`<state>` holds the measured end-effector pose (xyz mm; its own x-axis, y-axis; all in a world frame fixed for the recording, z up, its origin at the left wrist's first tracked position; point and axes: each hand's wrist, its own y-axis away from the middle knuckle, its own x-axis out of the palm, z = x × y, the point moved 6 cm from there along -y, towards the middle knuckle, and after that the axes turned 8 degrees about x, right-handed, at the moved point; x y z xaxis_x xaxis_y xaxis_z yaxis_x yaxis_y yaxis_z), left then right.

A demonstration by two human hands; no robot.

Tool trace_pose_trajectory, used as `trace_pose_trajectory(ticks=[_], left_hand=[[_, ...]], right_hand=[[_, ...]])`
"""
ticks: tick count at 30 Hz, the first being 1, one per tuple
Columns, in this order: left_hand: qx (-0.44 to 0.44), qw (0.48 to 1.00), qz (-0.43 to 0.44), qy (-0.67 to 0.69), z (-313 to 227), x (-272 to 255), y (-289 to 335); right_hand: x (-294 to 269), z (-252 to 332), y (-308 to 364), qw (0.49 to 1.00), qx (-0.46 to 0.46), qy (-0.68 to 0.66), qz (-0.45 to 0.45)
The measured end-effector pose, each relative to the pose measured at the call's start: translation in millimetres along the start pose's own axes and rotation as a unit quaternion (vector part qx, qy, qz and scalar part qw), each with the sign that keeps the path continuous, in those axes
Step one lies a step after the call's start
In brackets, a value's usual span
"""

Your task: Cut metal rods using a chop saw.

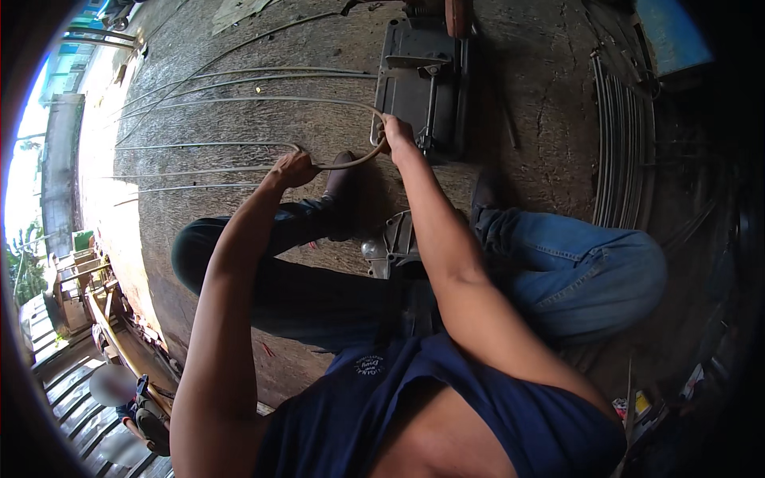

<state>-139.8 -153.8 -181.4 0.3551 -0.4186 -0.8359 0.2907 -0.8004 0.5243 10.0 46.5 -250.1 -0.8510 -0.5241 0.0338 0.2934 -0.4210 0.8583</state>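
Both my hands are on a long thin metal rod (pixel 239 101) bent into a U shape, its two legs running off to the left. My left hand (pixel 295 169) is closed round the nearer leg, a short way from the bend. At the bend itself, my right hand (pixel 396 137) grips the rod with fingers wrapped round it. Just beyond my right hand stands a machine with a flat grey metal base (pixel 385 84). Close by my left hand, another rod (pixel 215 146) ends in a small hook.
More long rods (pixel 295 74) lie across the rough floor ahead. A bundle of straight rods (pixel 617 147) lies at the right, below a blue sheet (pixel 676 32). Between my legs sits a metal machine part (pixel 398 239). Another person (pixel 147 418) is at the lower left.
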Motion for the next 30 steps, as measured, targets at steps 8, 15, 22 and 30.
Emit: trace_pose_trajectory(ticks=[8,15,22,30], left_hand=[[0.014,1.0,0.013,0.01,8,-8,-19],[0.002,0.999,0.04,0.026,-3,-1,-17],[0.006,0.999,0.029,0.032,-2,-7,-22],[0.007,0.998,0.042,0.04,-2,3,-27]], right_hand=[[-64,49,-7,0.834,-0.366,0.317,-0.266],[-3,87,-41,0.758,-0.433,0.45,-0.187],[14,112,-111,0.824,-0.321,0.443,-0.151],[16,132,-65,0.651,-0.468,0.504,-0.323]])
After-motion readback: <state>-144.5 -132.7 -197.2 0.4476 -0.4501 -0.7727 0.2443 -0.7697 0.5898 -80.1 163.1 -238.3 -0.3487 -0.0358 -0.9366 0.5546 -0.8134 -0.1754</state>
